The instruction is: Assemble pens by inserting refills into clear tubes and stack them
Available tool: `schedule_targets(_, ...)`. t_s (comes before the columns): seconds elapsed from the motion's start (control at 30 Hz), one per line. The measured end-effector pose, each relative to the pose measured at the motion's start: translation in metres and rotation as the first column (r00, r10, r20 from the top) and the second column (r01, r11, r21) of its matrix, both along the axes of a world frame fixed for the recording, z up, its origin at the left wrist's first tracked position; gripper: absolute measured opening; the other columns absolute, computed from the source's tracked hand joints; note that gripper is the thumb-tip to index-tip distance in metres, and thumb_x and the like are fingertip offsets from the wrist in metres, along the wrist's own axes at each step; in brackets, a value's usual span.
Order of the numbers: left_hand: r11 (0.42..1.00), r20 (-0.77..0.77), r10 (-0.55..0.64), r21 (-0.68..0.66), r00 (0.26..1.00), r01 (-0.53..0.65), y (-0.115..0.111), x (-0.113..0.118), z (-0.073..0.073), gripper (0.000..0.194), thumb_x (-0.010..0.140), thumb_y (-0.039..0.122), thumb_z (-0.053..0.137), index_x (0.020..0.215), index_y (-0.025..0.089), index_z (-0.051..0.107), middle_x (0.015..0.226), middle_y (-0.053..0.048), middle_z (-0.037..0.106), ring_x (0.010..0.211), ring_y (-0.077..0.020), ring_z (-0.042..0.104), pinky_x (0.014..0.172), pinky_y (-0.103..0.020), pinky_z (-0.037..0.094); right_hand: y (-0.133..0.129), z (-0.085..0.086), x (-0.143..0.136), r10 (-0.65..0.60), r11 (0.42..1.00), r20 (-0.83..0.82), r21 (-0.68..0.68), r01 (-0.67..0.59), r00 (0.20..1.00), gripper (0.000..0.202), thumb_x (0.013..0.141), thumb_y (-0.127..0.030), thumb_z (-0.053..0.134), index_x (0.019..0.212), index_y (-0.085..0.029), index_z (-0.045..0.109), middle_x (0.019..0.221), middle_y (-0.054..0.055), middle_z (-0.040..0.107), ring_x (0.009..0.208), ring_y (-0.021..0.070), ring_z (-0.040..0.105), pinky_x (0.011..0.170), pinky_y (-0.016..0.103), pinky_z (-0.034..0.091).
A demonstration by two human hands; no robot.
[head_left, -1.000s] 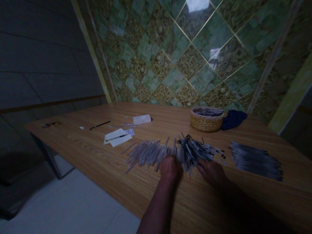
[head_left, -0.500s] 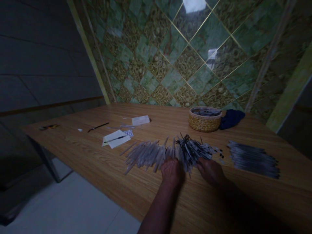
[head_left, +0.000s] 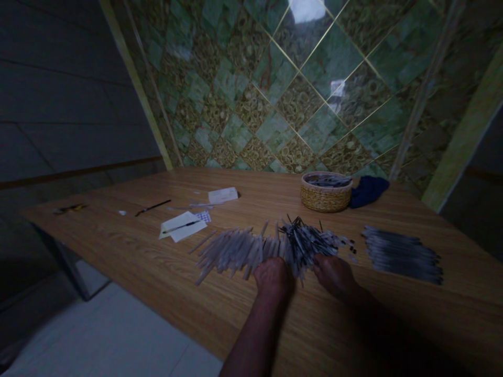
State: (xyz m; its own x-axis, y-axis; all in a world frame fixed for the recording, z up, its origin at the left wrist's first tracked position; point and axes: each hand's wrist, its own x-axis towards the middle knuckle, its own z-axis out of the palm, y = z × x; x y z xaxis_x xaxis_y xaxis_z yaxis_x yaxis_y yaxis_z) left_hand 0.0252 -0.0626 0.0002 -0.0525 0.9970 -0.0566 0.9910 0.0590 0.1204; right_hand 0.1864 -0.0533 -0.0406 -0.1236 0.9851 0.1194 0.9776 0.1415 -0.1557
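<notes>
On the wooden table lies a loose pile of pale translucent tubes [head_left: 231,250], and against its right side a tangle of dark thin pieces [head_left: 304,241]. My left hand [head_left: 273,275] is at the near edge of the pale tubes, fingers curled, their tips hidden. At the near right edge of the dark pieces is my right hand [head_left: 334,273], its fingers pressed together; what they hold is too small and dim to make out. Further right lies a neat row of dark-filled tubes [head_left: 401,253]. Small black and clear bits [head_left: 348,242] lie between the pile and the row.
A woven basket [head_left: 326,199] holding thin sticks stands at the back, beside a dark blue cloth [head_left: 368,191]. Left of the pile are paper sheets [head_left: 183,232] with a pen on them, a white box [head_left: 223,195], a dark stick [head_left: 153,207] and a yellow-black object [head_left: 69,208].
The whole view has shifted slightly, so things sit a little further left. Both hands stay at about the same places by the piles.
</notes>
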Motion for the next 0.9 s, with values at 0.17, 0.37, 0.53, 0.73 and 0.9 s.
schedule_targets(0.17,0.991,0.063,0.009,0.13,0.998,-0.017,-0.002,-0.006,0.002,0.029,0.079,0.027,0.046,0.086,0.015,0.071,0.087,-0.017,0.071,0.085,-0.0276,0.066,0.07,-0.032,0.048,0.003,-0.001,0.002,-0.018,0.999,-0.037,-0.029,0.016,0.999,0.015,0.084,-0.03,0.047,0.085,-0.022,0.06,0.085,0.006,0.07,0.08,0.0207,0.063,0.058,0.025,0.032)
schedule_targets(0.37,0.956,0.561,0.012,0.236,0.828,-0.174,0.008,-0.014,0.0,0.031,0.075,0.02,0.05,0.101,0.014,0.065,0.07,-0.009,0.068,0.068,-0.0224,0.064,0.061,-0.029,0.044,0.004,0.001,0.006,-0.058,0.997,-0.162,-0.059,0.049,0.985,0.015,0.082,-0.028,0.049,0.077,-0.021,0.061,0.078,0.004,0.068,0.074,0.017,0.061,0.055,0.023,0.028)
schedule_targets(0.53,0.987,0.985,-0.005,0.032,0.174,-0.155,0.018,-0.015,-0.008,0.026,0.07,0.017,0.049,0.089,0.011,0.065,0.052,0.001,0.057,0.043,-0.0095,0.05,0.043,-0.019,0.035,0.006,-0.001,0.012,-0.075,0.997,-0.307,-0.042,0.065,0.949,0.014,0.079,-0.023,0.048,0.074,-0.02,0.06,0.07,0.001,0.065,0.066,0.0131,0.058,0.054,0.021,0.03)
schedule_targets(0.73,0.999,0.923,0.023,-0.011,-0.384,0.033,0.014,-0.017,-0.001,0.029,0.063,0.018,0.062,0.091,0.01,0.063,0.063,-0.004,0.066,0.047,-0.0088,0.055,0.046,-0.018,0.04,0.009,-0.007,0.013,0.017,0.999,-0.561,0.039,0.006,0.827,0.016,0.078,-0.027,0.045,0.068,-0.02,0.055,0.054,-0.004,0.05,0.052,0.0106,0.047,0.05,0.02,0.031)
schedule_targets(0.9,0.994,0.882,-0.091,0.11,-0.463,0.015,0.005,-0.015,0.008,0.039,0.064,0.022,0.066,0.101,0.011,0.062,0.089,-0.013,0.07,0.073,-0.0183,0.067,0.057,-0.023,0.047,0.01,-0.009,0.011,0.0,1.0,-0.694,0.0,0.0,0.72,0.015,0.076,-0.028,0.045,0.064,-0.02,0.05,0.049,-0.005,0.045,0.046,0.0101,0.043,0.045,0.02,0.03)
